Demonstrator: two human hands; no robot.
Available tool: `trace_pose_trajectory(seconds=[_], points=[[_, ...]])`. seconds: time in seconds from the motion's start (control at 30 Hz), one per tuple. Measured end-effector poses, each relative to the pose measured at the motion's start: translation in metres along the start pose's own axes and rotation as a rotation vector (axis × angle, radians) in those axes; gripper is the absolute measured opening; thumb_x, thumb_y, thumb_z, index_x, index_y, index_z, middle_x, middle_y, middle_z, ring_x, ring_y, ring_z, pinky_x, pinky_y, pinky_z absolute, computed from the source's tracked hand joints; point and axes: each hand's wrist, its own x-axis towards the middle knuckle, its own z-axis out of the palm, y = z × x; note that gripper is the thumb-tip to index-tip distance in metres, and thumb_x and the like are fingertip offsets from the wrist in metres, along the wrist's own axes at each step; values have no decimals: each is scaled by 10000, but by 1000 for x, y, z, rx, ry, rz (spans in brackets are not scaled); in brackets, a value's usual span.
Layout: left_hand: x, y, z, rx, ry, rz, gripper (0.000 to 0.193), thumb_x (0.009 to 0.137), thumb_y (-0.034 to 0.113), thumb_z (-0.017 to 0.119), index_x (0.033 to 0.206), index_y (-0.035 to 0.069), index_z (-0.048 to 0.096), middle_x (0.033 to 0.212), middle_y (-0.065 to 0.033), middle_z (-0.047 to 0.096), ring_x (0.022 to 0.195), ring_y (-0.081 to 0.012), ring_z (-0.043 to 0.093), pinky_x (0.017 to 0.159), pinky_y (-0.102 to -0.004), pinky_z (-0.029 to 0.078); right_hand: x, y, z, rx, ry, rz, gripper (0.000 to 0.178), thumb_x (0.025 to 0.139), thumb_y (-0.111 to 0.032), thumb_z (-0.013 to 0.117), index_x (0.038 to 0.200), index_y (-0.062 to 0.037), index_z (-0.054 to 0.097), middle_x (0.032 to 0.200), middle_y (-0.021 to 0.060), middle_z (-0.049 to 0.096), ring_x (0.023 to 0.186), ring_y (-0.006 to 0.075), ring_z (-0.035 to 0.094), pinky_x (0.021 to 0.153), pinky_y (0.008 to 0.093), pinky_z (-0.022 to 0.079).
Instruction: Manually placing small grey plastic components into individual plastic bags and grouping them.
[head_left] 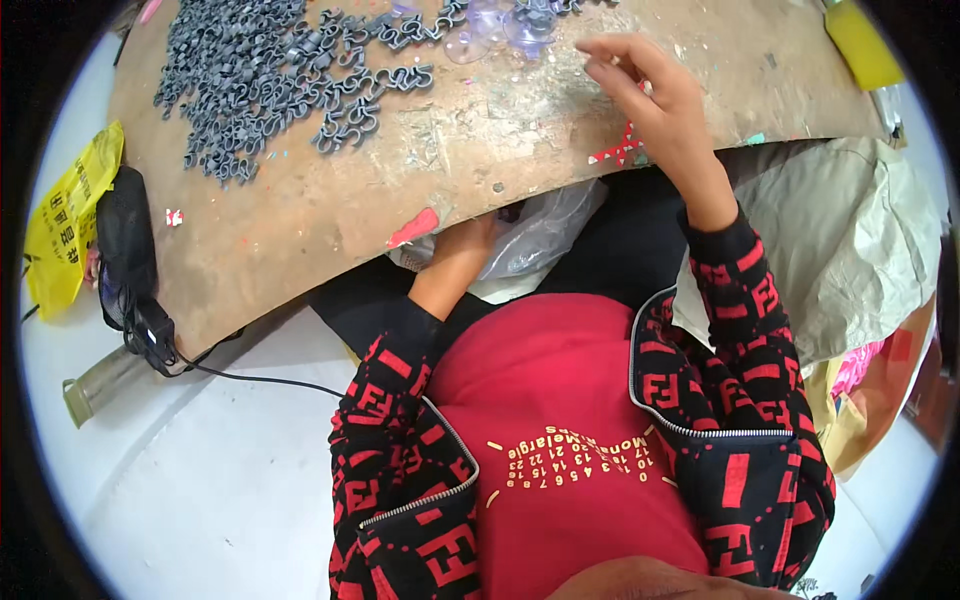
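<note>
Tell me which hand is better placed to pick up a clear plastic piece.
Probably your right hand: it is over the table, close beside the clear plastic pieces. Your left hand is partly hidden below the table's edge, by the plastic bag, and farther away.

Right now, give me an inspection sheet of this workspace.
Surface: brown table, worn, specked with scraps.
Job's things: grey clips heaped at far left; clear pieces at the heap's right end.
Clutter: red scrap at the near edge; yellow bag at left.
Grips: right grip over the table, nothing seen held; left grip by the clear bag, partly hidden.
Cables: black cable reaches the jacket.
Surroundings: pale sack at right.
</note>
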Motion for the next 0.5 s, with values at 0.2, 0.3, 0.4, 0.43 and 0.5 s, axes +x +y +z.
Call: trace_pose_trajectory(seconds=[0.2, 0.3, 0.4, 0.43, 0.5], points=[[-19, 28, -22, -129, -176, 138, 324, 814, 162, 629, 1116, 44, 629, 1109, -171, 632, 1048, -355, 589, 898, -397, 463, 38, 21, 14, -299, -30, -245, 179, 800, -71, 630, 971, -32, 596, 888, 163, 589, 811, 358, 598, 685, 386, 489], [-31, 56, -54, -259, -47, 274, 245, 821, 85, 637, 1048, -7, 628, 998, -152, 657, 908, -320, 636, 794, -356, 496, 29, 10, 20, -163, -61, -119, 148, 823, -36, 629, 970, -15, 631, 907, 71, 569, 764, 166, 571, 691, 273, 454], [-40, 94, -100, -504, 43, 248, 206, 813, 119, 693, 979, 16, 626, 894, -121, 639, 787, -235, 630, 669, -305, 495, 11, -15, 9, -126, -188, -248, 131, 801, -21, 634, 930, -31, 624, 903, 74, 571, 811, 202, 583, 712, 305, 463], [-43, 102, -110, -471, 228, 225, 239, 777, 117, 731, 956, 7, 617, 878, -109, 643, 746, -182, 615, 627, -282, 489, 5, -27, 6, -126, -190, -251, 131, 801, -21, 634, 930, -31, 624, 903, 74, 571, 811, 202, 583, 712, 305, 463], [-35, 110, -125, -511, 433, 290, 248, 766, 108, 744, 953, 13, 611, 860, -92, 629, 698, -157, 591, 605, -260, 477, -4, -48, 3, -38, -529, -340, 167, 770, -19, 646, 934, -43, 625, 903, 76, 573, 857, 233, 588, 731, 325, 468]])
